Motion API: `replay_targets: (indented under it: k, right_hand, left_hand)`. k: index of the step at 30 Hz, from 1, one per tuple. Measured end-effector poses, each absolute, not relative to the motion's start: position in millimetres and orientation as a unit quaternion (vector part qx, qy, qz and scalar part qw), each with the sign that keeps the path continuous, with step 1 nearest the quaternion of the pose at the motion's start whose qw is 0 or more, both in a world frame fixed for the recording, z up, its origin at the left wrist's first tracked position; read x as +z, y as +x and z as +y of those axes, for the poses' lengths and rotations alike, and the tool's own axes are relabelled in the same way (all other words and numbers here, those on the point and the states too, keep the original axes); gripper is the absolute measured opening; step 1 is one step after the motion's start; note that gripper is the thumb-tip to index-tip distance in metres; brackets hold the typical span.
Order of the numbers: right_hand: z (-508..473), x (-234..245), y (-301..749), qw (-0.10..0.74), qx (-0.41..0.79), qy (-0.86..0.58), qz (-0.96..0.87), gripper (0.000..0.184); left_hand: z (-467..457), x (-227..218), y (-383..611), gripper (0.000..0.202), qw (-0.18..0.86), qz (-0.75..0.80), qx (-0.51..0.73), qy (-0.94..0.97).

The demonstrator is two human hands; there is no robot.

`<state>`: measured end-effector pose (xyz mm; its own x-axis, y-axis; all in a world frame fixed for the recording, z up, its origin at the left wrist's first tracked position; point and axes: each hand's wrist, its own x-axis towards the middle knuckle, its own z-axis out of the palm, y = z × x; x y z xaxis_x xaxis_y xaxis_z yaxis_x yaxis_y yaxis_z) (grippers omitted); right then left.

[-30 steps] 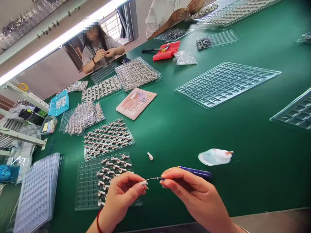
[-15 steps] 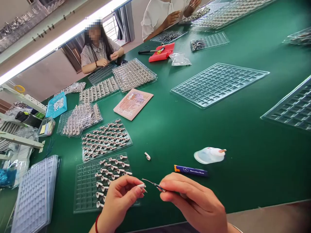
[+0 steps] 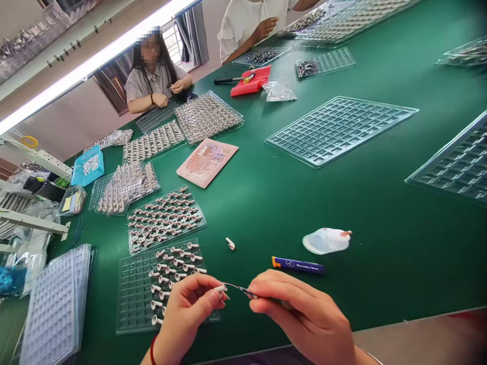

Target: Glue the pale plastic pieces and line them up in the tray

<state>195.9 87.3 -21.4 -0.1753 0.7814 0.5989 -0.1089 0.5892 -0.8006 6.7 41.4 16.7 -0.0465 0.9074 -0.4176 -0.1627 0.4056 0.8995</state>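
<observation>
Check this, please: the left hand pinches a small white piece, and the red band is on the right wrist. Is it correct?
Not quite: the head view shows the red band on the left wrist. The left hand does pinch a small white piece.

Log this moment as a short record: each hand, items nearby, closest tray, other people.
left hand: pinches a small white piece
right hand: grips a thin strip, its tip at the white piece; whether inserted, cannot tell
items nearby: blue-and-orange lighter, white bottle, loose white part
closest tray: partly filled, partly hidden by the left hand
other people: person in striped top, person in white top
</observation>
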Motion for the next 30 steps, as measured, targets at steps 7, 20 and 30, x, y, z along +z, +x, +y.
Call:
replay_targets:
  k: [7,20,30]
  right_hand:
    - [86.9,-16.9,195.8,0.596,0.373,-0.265,-0.660,0.006]
    - [85.8,-18.2,196.0,0.585,0.390,-0.293,-0.648,0.004]
    - [86.2,-20.3,197.6,0.580,0.388,-0.301,-0.650,0.004]
  left_hand:
    - [40.8,14.6,5.2,0.025,0.608,0.572,0.443,0.326]
    - [39.3,18.5,6.8,0.029,0.607,0.582,0.439,0.318]
    - [39.5,16.7,5.3,0.029,0.603,0.585,0.434,0.324]
